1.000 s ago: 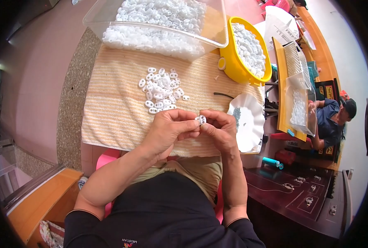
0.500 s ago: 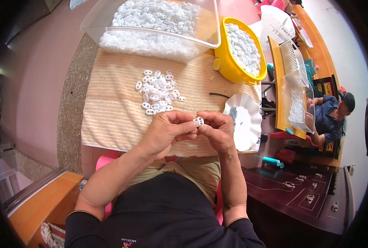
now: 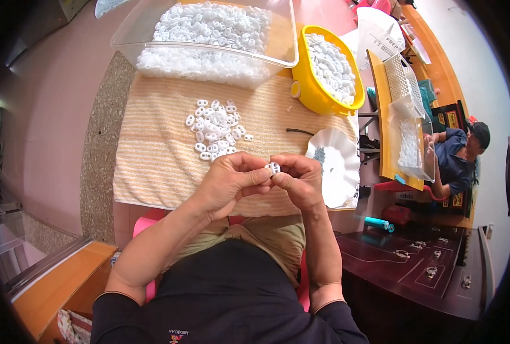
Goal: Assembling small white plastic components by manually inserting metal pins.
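Between the fingertips of both hands is a small white oval plastic piece with two holes (image 3: pixel 274 168), held up above the near part of the cloth. My left hand (image 3: pixel 235 180) pinches its left side with thumb and forefinger. From the right, my right hand (image 3: pixel 299 179) grips the same piece, thumb below and fingers above. Just beyond my hands lies a loose pile of similar white two-holed pieces (image 3: pixel 215 129). Right of my right hand sits a white scalloped dish (image 3: pixel 342 178) with a small heap of grey-green bits (image 3: pixel 319 155) at its left side.
A clear plastic bin (image 3: pixel 209 54) of white pieces stands at the far edge, beside a yellow tub (image 3: pixel 303 80) of more. A thin black tool (image 3: pixel 299 131) lies on the striped cloth (image 3: pixel 151 132). At right, a person (image 3: pixel 458 152) works at another table with a clear box (image 3: pixel 408 114).
The view has shifted slightly, so the bin, tub and dish sit a little further left. Both hands keep their pinch on the white piece, with hardly any movement.
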Demonstrator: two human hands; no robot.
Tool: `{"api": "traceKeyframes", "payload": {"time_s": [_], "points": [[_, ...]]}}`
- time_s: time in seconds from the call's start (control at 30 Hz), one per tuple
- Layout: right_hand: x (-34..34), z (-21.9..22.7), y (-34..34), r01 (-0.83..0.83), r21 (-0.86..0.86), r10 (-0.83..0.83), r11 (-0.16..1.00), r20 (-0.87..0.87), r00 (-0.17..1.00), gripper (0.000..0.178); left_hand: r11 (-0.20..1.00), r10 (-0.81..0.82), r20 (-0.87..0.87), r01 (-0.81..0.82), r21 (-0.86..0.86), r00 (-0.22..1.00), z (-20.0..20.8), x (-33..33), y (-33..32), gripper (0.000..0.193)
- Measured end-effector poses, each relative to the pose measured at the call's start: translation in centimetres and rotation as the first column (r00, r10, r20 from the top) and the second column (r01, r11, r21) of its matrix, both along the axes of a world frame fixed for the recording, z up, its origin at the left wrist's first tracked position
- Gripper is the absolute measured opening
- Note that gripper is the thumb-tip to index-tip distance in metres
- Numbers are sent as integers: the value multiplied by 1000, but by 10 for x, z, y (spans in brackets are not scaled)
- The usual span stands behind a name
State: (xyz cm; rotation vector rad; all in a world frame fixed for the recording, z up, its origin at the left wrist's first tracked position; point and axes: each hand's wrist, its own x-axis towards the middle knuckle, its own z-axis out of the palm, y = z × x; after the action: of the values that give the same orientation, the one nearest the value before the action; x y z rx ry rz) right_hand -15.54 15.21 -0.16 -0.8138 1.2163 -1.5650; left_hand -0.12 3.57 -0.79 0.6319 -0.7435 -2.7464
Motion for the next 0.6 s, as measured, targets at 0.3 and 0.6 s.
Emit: {"api": "traceKeyframes", "payload": {"time_s": [0.3, 0.6], "points": [[-1, -2, -3, 0, -51, -5, 999, -105, 994, 29, 999, -28, -64, 31, 44, 998, 0, 0, -2, 11], [10, 8, -9, 12, -84, -18, 996, -77, 997, 31, 998, -50, -118, 54, 34, 992, -3, 1, -2, 10]]}}
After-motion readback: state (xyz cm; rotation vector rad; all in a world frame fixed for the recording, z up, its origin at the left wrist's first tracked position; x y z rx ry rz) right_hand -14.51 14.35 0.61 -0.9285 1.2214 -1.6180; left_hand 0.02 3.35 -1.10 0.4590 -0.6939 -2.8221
